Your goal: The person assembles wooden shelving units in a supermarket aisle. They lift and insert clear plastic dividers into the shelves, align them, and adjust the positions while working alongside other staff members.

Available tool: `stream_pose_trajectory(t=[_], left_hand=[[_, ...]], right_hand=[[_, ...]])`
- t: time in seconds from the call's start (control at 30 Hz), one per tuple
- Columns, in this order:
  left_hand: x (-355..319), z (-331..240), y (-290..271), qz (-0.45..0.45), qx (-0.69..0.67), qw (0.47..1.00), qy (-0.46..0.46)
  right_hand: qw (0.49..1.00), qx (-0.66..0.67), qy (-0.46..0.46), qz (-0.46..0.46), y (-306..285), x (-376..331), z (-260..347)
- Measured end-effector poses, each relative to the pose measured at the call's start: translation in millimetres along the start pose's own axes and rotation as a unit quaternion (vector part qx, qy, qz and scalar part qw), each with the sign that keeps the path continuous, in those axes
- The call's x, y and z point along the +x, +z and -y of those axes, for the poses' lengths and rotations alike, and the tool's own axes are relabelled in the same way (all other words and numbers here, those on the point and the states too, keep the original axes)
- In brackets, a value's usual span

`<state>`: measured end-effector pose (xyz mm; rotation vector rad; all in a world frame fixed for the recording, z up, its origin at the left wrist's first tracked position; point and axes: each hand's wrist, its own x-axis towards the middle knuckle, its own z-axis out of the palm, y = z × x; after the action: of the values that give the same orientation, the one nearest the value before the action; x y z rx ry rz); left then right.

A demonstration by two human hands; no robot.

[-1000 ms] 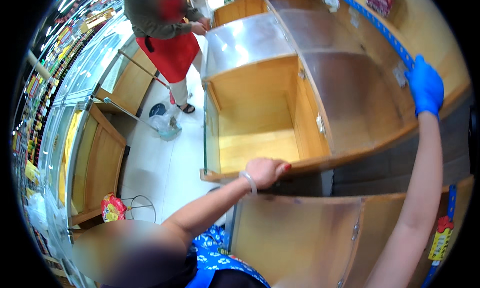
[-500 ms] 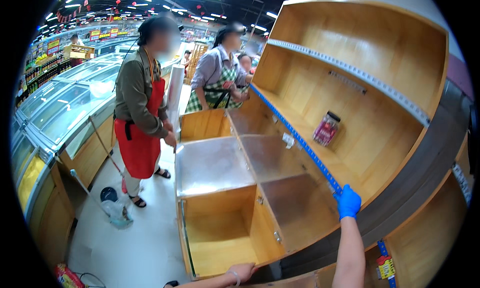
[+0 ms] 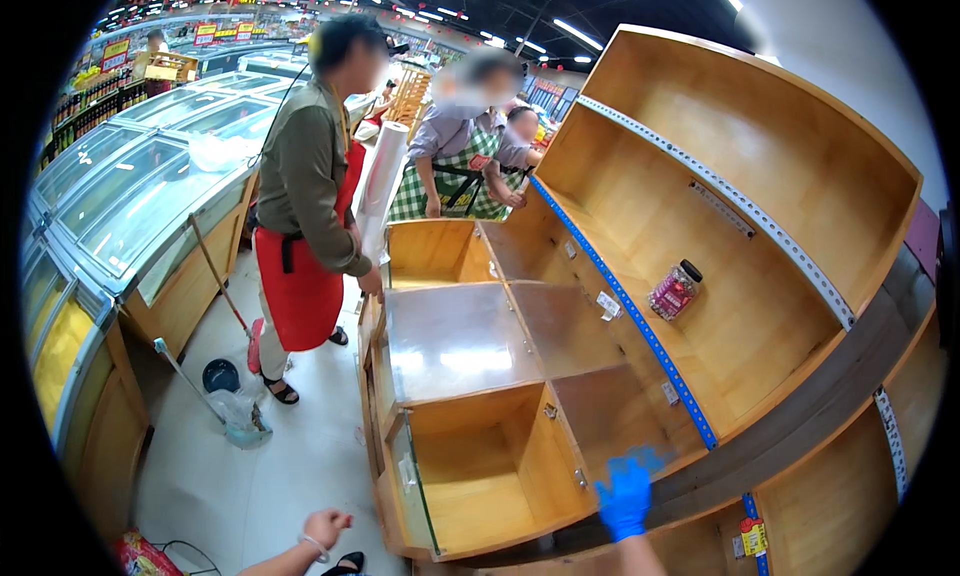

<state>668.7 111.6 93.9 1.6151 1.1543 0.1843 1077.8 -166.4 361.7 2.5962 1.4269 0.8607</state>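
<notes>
My left hand (image 3: 328, 528), bare with a bracelet at the wrist, is in front of the cabinet's near left corner, apart from it. Its fingers are curled, with a small reddish spot at the tips; what they hold, if anything, I cannot make out. My right hand (image 3: 626, 494), in a blue glove, has its fingers apart and slightly blurred, holding nothing, over the near end of the wooden display cabinet (image 3: 565, 446). Behind the cabinet's clear-topped bins rises a tilted-looking wooden shelf unit (image 3: 790, 366) with a blue edge strip (image 3: 640, 321). A dark-lidded jar (image 3: 675, 291) stands on it.
A person in a red apron (image 3: 310, 286) stands left of the cabinet; another in a green checked apron (image 3: 445, 181) is behind it. Glass-topped freezers (image 3: 130, 191) line the left. A broom (image 3: 220, 276) and dustpan (image 3: 245, 426) are on the floor. More shelving (image 3: 830, 486) is lower right.
My right hand has let go of the shelf's blue strip and moved down and left. My left hand has come away from the cabinet's near edge, leftward. The view has shifted.
</notes>
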Motion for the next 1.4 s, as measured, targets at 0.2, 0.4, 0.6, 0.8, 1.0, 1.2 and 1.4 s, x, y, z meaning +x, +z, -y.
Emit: stream_pose_trajectory(t=[0.2,0.4,0.6,0.8,1.0,1.2,1.4], left_hand=[[-22.9,196.7,-47.4,-0.098,0.076,0.969,-0.213],[-168.1,246.2,-87.9,-0.165,-0.201,0.912,-0.316],[-283.1,290.5,-116.4,-0.186,-0.229,0.848,-0.44],[-260.0,315.7,-132.9,-0.216,-0.31,0.832,-0.406],[-179.4,337.7,-183.8,-0.158,-0.357,0.856,-0.34],[-111.7,351.2,-276.5,-0.223,-0.363,0.851,-0.308],[-38.8,339.4,-333.3,-0.263,-0.367,0.852,-0.266]], right_hand=[[0.969,0.214,-0.059,0.106,28.1,-72.4,135.6],[0.92,0.329,-0.09,0.193,50.8,-115.7,210.1],[0.921,0.316,-0.066,0.217,69.4,-120.4,280.9],[0.934,0.283,0.025,0.216,99.0,-111.2,304.8],[0.936,0.276,0.009,0.216,95.9,-57.5,356.6],[0.892,0.256,-0.083,0.363,102.9,-9.3,429.1],[0.843,0.245,-0.101,0.469,85.9,57.7,489.0]])
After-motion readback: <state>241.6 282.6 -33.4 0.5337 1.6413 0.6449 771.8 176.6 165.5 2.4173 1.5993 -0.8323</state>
